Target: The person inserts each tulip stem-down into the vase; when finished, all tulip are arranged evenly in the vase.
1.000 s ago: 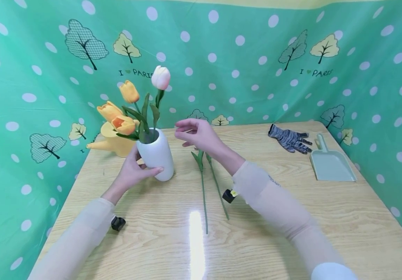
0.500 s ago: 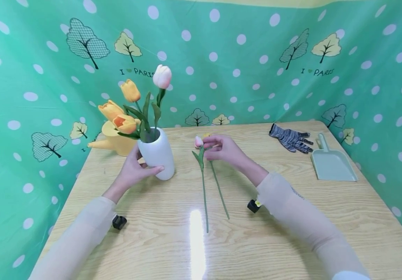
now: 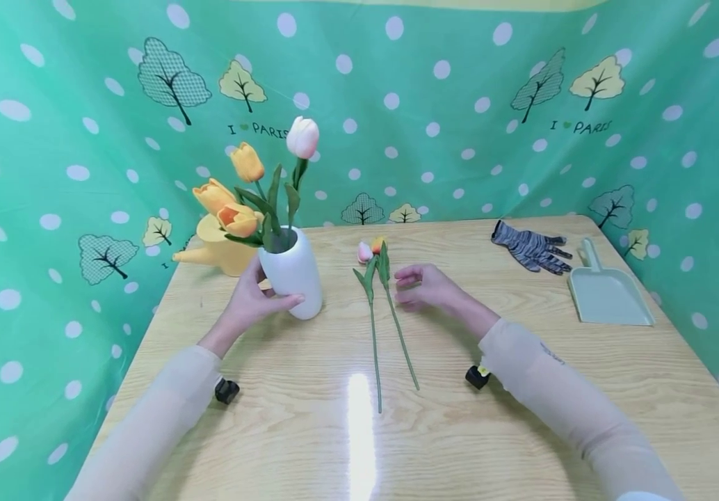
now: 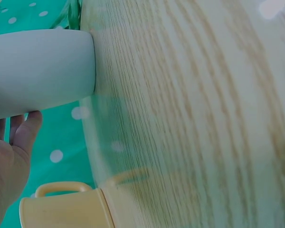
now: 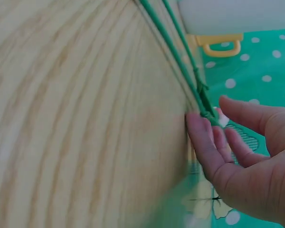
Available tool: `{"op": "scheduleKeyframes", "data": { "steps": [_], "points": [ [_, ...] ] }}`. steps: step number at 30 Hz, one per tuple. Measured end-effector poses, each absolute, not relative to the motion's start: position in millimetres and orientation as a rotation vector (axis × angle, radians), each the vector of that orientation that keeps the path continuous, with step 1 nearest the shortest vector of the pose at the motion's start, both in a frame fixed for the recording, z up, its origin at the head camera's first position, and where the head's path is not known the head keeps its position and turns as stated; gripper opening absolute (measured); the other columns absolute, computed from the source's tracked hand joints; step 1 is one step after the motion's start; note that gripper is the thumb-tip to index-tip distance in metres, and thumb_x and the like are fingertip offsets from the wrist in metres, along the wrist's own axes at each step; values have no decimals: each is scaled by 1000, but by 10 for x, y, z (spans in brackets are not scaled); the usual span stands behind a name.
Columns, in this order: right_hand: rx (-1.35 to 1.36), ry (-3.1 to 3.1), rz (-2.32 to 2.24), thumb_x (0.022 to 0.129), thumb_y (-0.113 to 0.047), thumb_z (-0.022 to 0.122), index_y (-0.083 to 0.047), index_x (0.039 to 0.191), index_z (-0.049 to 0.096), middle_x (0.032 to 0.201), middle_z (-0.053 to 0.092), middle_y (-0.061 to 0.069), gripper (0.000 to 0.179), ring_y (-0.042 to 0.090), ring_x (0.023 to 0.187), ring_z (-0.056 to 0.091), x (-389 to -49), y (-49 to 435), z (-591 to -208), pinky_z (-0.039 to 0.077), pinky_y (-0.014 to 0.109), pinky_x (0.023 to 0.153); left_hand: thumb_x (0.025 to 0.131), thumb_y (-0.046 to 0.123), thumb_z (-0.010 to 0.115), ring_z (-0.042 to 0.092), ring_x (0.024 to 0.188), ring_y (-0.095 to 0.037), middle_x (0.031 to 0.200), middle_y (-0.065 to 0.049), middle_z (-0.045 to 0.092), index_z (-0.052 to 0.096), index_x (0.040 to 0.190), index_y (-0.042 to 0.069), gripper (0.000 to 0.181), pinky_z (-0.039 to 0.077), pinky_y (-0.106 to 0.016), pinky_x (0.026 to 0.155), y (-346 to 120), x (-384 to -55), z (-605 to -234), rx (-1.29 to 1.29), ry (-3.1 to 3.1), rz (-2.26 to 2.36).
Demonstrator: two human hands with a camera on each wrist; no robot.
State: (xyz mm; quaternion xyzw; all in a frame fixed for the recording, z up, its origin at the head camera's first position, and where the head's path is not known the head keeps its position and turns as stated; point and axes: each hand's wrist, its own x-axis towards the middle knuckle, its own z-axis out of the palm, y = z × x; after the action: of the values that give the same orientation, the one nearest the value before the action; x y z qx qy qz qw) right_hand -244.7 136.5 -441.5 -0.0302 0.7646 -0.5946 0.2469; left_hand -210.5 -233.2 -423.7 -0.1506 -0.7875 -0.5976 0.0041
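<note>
The person's left hand (image 3: 253, 296) is clamped round the white vase (image 3: 297, 275), thumb lying across its near side. Rising from the vase above that hand I can see three orange tulips (image 3: 237, 220) and a pale pink tulip (image 3: 303, 138). A yellow watering can (image 3: 224, 254) stands just beyond the left hand, partly behind the flowers.

The right hand (image 3: 432, 287) holds nothing; its thumb and fingers are apart, loosely bent, just to the right of two loose tulips on the table (image 3: 297, 431). The loose orange tulip (image 3: 378, 244) is the nearer to that hand; the loose pink one (image 3: 364, 252) lies on its far side, toward the vase. Both stems run back toward the person. From here I can't tell whether any fingertip touches the leaves.

Well off to the right of the right hand lie a grey striped glove (image 3: 530, 248) and, beside it, a pale green dustpan (image 3: 610, 296).
</note>
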Motion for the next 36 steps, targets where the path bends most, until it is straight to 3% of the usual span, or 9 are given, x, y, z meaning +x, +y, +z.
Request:
{"op": "scheduleKeyframes", "data": {
  "steps": [3, 10, 23, 32, 36],
  "points": [
    [-8, 2015, -1627, 89, -2, 77, 5, 141, 47, 129, 54, 23, 61, 31, 99, 66, -2439, 1375, -4473, 61, 40, 84, 76, 7, 91, 50, 123, -26, 141, -3, 50, 40, 150, 25, 91, 55, -41, 95, -2348, -2139, -4330, -461, -2454, -1883],
    [-27, 2106, -1502, 85, -13, 85, 4, 134, 52, 117, 64, 16, 62, 25, 82, 70, -2411, 1192, -4579, 63, 36, 71, 76, 8, 91, 50, 122, -25, 141, -4, 49, 39, 151, 25, 93, 56, -40, 94, -2474, -2037, -4364, -422, -2485, -1827],
    [85, 2044, -1493, 85, -17, 85, 1, 127, 58, 100, 73, 16, 54, 25, 81, 74, -2484, 1219, -4600, 63, 39, 69, 78, 5, 89, 51, 120, -25, 138, -7, 50, 40, 149, 18, 88, 55, -42, 95, -2327, -1954, -4129, -462, -2480, -1868],
    [61, 2169, -1394, 81, -21, 89, 0, 121, 61, 90, 72, 14, 54, 19, 67, 71, -2488, 1171, -4562, 63, 36, 63, 76, 6, 91, 51, 122, -26, 140, -4, 49, 39, 150, 25, 92, 57, -32, 90, -2364, -2126, -4354, -467, -2456, -1890],
    [63, 2181, -1387, 83, -16, 86, 0, 121, 61, 89, 72, 13, 49, 17, 65, 69, -2478, 1181, -4529, 62, 35, 62, 76, 6, 91, 51, 122, -27, 140, -4, 50, 40, 150, 26, 92, 58, -35, 91, -2347, -2165, -4370, -497, -2440, -1892]
  ]
}}
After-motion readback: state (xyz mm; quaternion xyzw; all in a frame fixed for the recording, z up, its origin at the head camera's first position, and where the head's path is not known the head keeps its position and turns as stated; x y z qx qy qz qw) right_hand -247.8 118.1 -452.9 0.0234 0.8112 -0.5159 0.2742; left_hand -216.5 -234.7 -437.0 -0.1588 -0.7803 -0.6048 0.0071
